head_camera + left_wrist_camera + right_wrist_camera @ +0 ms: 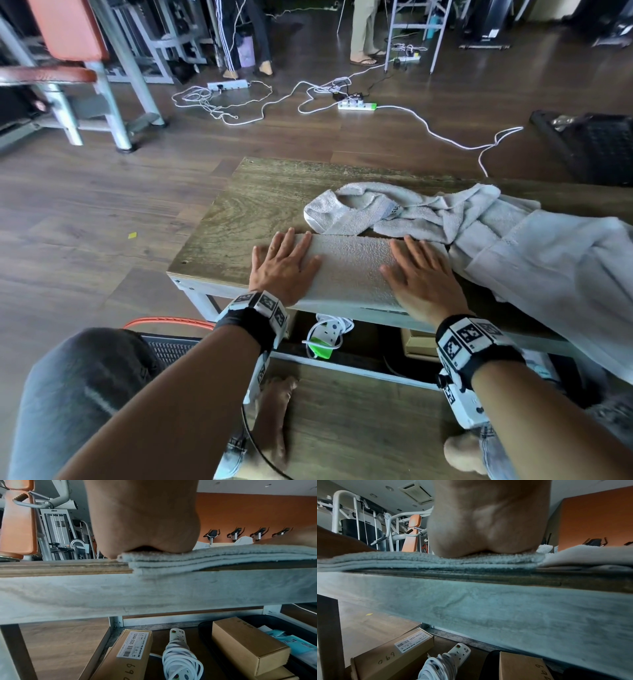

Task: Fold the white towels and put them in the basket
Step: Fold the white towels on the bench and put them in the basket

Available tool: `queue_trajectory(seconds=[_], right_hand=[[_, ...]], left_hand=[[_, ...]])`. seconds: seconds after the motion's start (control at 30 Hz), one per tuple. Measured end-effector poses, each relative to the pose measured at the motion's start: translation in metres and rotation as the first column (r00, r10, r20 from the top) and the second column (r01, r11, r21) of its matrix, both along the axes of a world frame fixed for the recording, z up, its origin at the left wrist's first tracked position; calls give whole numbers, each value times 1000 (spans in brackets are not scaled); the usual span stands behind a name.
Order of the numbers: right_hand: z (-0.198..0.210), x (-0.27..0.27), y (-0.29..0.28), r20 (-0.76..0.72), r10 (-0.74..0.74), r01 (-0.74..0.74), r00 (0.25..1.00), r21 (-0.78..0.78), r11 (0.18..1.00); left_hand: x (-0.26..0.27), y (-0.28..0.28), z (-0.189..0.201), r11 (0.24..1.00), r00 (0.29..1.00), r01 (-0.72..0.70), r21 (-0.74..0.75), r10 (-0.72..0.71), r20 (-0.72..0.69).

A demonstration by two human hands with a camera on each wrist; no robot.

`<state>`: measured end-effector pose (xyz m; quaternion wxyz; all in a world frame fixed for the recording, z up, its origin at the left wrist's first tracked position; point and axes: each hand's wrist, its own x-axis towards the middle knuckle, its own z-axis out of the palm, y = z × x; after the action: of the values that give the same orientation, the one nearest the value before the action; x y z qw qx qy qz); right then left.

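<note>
A folded white towel (352,267) lies as a long strip along the near edge of the low wooden table (246,205). My left hand (286,265) lies flat on its left end, fingers straight and spread. My right hand (419,272) presses flat on its right end. The wrist views show the towel's stacked layers (214,559) (419,561) under the heel of each palm (145,531) (488,534). Unfolded white towels (428,212) lie crumpled behind and drape over the table's right side (548,267). A dark basket (171,347) with an orange rim sits on the floor by my left knee.
Under the table are cardboard boxes (132,654), a coiled white power strip (180,654) and a black tray (300,623). Cables and power strips (356,104) trail over the wooden floor beyond. Gym machines (85,68) stand far left; people's legs (363,31) show at the back.
</note>
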<state>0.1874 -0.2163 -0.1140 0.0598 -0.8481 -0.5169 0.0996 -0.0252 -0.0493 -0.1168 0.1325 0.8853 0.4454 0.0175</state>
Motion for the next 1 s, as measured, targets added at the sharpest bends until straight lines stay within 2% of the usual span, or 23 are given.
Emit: queue_trajectory(seconds=[0.23,0.37,0.47,0.53,0.6,0.67,0.8,0.87,0.93,1.0], right_hand=[[1,5,13,-8,-26,26,1000,3,1000],[2,10,13,-62,9,-11,998,-18,1000],[12,15,8,-165,36,-27,986,54,998],[19,13,-1,-94,100,-85,991,151,985],[24,5,-9,-41,147,-141,988,122,983],[23,-1,-14,-86,155,-152,984,45,987],[18,-7,-26,-116,168,-156,979,106,982],[24,-4,-33,-133,143,-123,981,152,981],[35,3,-39,-214,89,-40,973,226,973],[45,9,-44,-260,48,28,964,280,960]], left_hand=[[10,9,0,998,998,-35,57,32,47],[0,4,-4,943,938,-322,78,307,159],[-17,-4,-4,920,921,-370,130,345,181],[-19,-9,7,913,903,-401,80,378,205],[-13,-13,22,899,889,-437,32,426,167],[-7,-14,34,900,896,-437,-11,436,84],[6,-6,65,920,923,-375,-115,382,52],[18,-12,89,942,942,-326,-86,331,58],[37,-24,114,956,953,-293,-6,293,73],[61,-42,133,971,962,-237,2,235,141]])
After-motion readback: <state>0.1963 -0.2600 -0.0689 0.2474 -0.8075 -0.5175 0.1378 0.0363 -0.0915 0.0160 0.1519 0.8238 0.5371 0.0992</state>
